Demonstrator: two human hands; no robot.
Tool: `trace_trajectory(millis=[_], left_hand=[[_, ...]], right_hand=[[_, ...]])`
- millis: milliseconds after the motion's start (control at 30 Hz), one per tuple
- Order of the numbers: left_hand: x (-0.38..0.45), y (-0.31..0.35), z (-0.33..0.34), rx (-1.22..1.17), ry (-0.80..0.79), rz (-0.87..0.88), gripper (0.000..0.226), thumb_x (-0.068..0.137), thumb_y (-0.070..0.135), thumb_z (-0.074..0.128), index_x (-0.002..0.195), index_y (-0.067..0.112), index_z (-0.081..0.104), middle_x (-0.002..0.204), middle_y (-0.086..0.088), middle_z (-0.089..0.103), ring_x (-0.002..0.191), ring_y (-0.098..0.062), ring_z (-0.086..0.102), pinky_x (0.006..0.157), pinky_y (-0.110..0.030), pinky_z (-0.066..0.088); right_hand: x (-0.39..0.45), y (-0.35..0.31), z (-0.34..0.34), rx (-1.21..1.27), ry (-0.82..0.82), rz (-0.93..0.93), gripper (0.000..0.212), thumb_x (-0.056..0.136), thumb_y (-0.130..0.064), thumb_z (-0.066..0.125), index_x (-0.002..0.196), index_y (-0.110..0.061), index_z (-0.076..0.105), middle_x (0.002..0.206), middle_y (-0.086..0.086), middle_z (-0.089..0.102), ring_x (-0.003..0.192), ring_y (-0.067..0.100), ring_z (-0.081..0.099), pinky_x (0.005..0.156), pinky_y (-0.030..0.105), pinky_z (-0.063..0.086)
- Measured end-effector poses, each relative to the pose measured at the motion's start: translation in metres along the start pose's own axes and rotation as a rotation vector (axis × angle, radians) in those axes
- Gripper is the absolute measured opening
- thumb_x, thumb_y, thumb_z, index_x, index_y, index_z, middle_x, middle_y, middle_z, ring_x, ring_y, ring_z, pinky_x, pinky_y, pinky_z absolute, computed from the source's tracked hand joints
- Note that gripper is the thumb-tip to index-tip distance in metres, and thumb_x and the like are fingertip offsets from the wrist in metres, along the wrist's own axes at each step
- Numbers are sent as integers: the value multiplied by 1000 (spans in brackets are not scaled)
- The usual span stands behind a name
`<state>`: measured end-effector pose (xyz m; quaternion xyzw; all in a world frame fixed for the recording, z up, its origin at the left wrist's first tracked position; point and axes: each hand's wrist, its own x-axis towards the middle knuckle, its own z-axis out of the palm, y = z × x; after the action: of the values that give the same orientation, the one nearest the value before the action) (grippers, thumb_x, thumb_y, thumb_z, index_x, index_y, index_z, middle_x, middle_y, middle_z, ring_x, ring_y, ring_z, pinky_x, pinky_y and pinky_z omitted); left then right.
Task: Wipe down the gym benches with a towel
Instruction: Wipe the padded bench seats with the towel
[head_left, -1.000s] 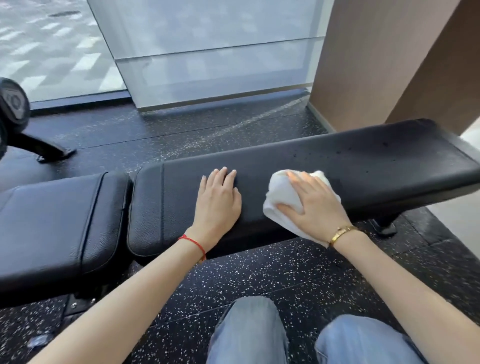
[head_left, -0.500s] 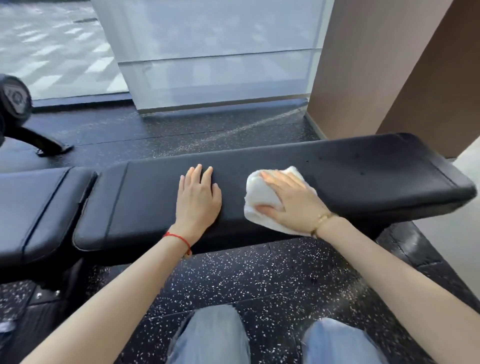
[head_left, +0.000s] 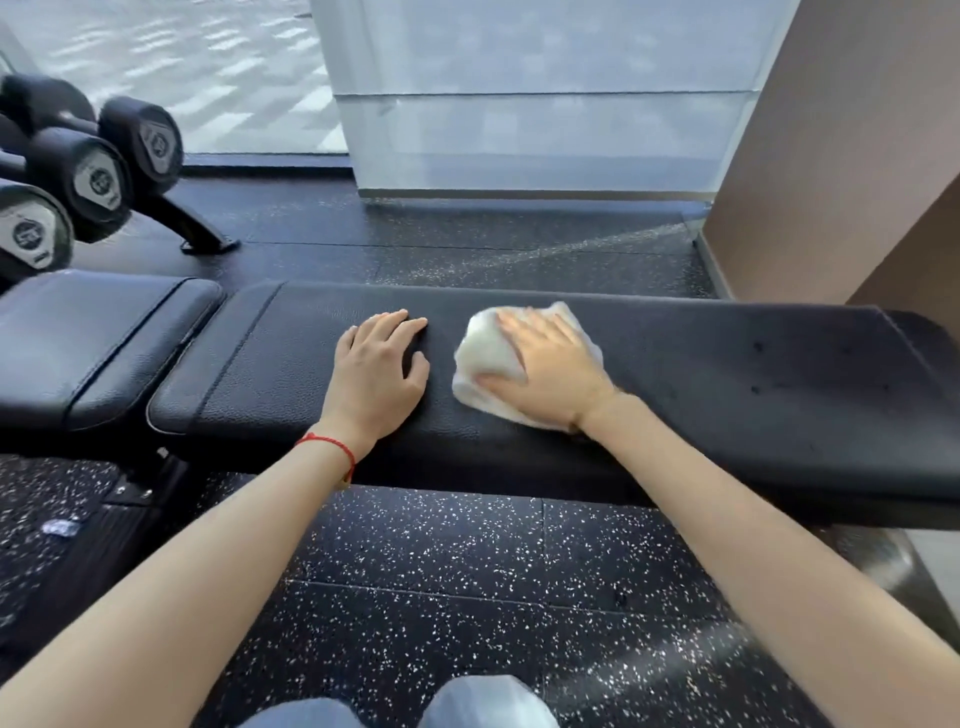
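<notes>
A long black padded gym bench (head_left: 753, 395) runs across the view, with its separate seat pad (head_left: 88, 338) at the left. A crumpled white towel (head_left: 488, 358) lies on the middle of the long pad. My right hand (head_left: 550, 366) presses flat on the towel and holds it against the pad. My left hand (head_left: 376, 376) rests flat on the pad just left of the towel, fingers slightly apart, holding nothing. A red string sits on my left wrist. Dark specks show on the pad to the right.
Black dumbbells (head_left: 88, 176) sit on a rack at the far left behind the seat pad. A glass wall (head_left: 519, 104) stands behind the bench and a brown wall (head_left: 857, 156) at the right. Speckled black rubber floor (head_left: 467, 571) lies below, with my knees at the bottom edge.
My right hand has moved the towel from the pad's near edge up onto its top, farther from me. The view has shifted, bringing the dumbbells into sight. My left hand stays planted.
</notes>
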<state>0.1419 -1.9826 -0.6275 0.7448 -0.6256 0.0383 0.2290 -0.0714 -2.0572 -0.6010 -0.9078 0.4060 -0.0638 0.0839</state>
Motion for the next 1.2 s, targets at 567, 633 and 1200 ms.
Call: trace_trajectory(millis=[567,633,1200], left_hand=[[-4,0,-1,31,96,-95,50,84,41,44,123,17,65,128,-1,62,124,-23,51,107,-44,37],[-4,2,-1,37,113,-99,48,84,39,46,122,16,65,127,-2,63,123,-23,51,106,-44,36],[-7,-2,0,11,157,-111,47,82,34,44,118,14,66,124,-8,64,120,-29,53,103,-44,38]], right_hand=[[-118,31,30,-288,370,-321,71,89,-54,62,150,-23,43,153,-1,44,136,29,47,110,52,36],[-112,24,42,-339,463,-329,66,90,-41,68,148,-20,45,150,3,49,130,34,52,111,50,37],[-89,-7,70,-454,715,-226,46,95,-11,64,140,-18,56,139,6,59,119,36,59,107,47,43]])
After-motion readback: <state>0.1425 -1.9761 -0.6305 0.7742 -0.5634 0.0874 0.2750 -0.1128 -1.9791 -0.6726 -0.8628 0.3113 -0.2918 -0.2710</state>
